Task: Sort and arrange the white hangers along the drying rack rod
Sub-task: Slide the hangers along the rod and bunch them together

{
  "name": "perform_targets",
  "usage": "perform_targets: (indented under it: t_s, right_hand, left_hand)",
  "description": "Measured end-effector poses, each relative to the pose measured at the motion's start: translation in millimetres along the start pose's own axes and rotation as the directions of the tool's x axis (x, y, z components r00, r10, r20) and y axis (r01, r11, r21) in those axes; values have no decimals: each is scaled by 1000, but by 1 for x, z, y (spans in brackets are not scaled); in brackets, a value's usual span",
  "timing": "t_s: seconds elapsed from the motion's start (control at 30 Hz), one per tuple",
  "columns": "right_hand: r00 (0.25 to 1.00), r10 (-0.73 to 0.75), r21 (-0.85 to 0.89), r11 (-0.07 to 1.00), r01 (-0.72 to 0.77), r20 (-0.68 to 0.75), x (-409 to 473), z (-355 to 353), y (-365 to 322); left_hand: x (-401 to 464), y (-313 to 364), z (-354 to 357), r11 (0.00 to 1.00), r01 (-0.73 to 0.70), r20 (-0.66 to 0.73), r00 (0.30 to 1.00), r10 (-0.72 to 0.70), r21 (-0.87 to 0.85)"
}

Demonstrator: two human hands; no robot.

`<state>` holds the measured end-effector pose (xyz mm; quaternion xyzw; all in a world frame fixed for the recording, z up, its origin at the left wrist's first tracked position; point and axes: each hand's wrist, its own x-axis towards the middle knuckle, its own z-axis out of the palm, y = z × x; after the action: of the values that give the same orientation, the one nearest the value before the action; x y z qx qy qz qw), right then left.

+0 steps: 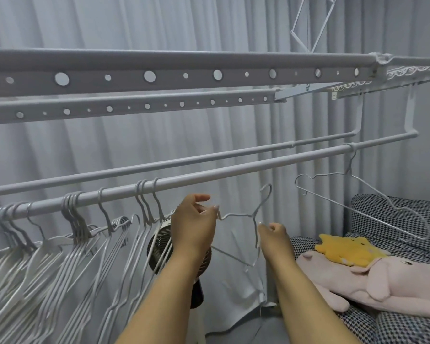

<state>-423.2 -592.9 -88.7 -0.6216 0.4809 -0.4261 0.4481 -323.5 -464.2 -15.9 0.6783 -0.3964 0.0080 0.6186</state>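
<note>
White wire hanger (252, 218) sits between both hands, just under the rod (209, 173), hook off it. Left hand (194, 219) pinches its shoulder. Right hand (274, 235) pinches its other side.

You had a smooth, matt grey coated rod (233, 167) overhead, looked like painted metal. The white hangers (80, 244) were thin wire with a smooth, slightly glossy coating. Curtain (159, 26) behind was soft pleated cloth, matt. Your bedding (395, 209) was woven houndstooth fabric. The pink plush toy (372, 281) looked fuzzy and matt. The fan (159, 244) grille looked dark glossy plastic.
</note>
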Motion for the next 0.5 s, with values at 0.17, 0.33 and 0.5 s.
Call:
perform_targets:
  t_s: [0.17, 0.33, 0.5]
  right_hand:
    - [991, -51, -85, 996, 40, -126, -1, -5, -4]
    - [976, -136, -132, 985, 114, -169, -7, -12, -4]
    - [856, -260, -220, 959, 177, -447, -22, -26, -14]
  left_hand:
    - [-9, 7, -23, 988, -4, 36, 999, 10, -155]
    - [-4, -7, -44, 970, 23, -22, 999, -30, -241]
    - [-7, -24, -47, 982, 8, -86, 996, 8, 188]
